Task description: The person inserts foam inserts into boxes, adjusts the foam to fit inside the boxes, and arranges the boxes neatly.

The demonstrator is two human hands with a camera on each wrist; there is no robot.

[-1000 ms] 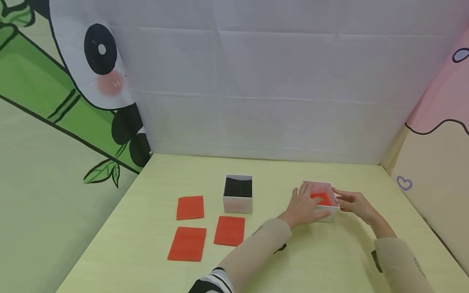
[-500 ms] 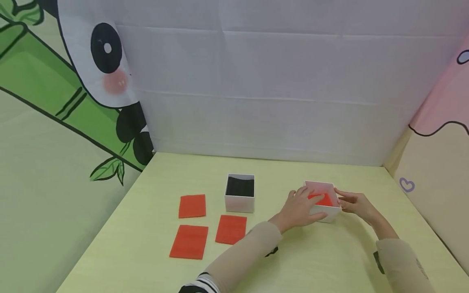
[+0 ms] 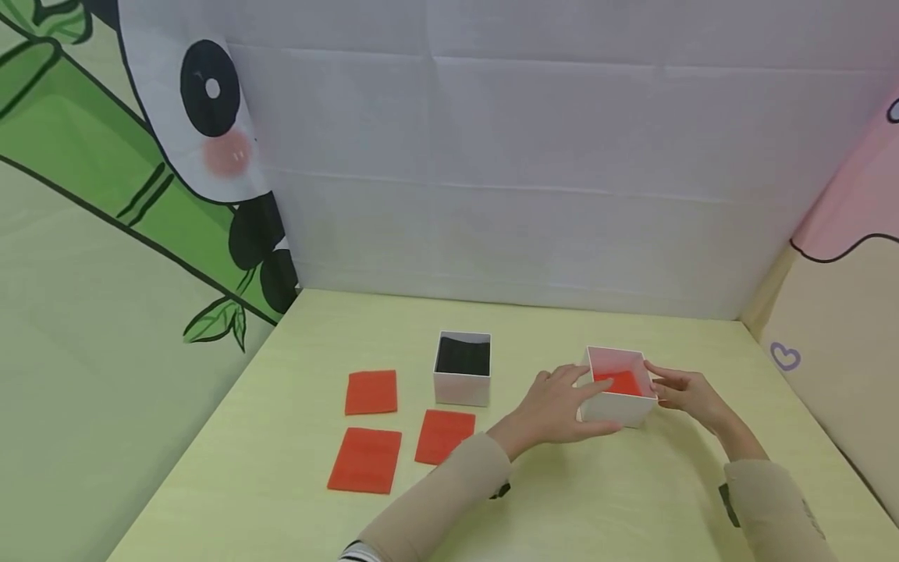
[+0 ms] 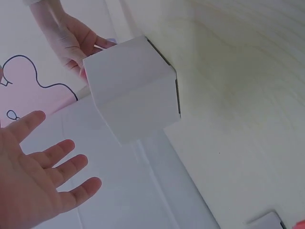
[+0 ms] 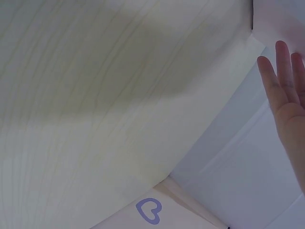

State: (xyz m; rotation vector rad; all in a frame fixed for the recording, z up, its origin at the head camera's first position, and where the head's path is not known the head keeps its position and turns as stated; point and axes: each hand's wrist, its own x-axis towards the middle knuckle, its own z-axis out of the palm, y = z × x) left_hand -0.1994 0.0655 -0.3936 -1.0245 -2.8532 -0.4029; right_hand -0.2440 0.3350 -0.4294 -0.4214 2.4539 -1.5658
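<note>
Fingers spread and straight, the left hand [image 3: 551,406] is just left of the red-lined white box [image 3: 632,407], and the left wrist view shows a gap between fingertips and wall. The right hand [image 3: 688,394] rests its fingertips against the right side of that box, its fingers extended rather than pinching the wall. The box stands upright on the pale table [image 3: 562,507], open at the top, with a red sheet [image 3: 621,382] inside it. Left of the box, well apart, stands a second white box [image 3: 461,390] with a black sheet [image 3: 462,357] inside. Farther left of the red-lined box lie an upper red square [image 3: 371,393] and a lower red square [image 3: 364,460]; between these and it lies a third red square [image 3: 442,435], partly behind the left sleeve [image 3: 449,496]
</note>
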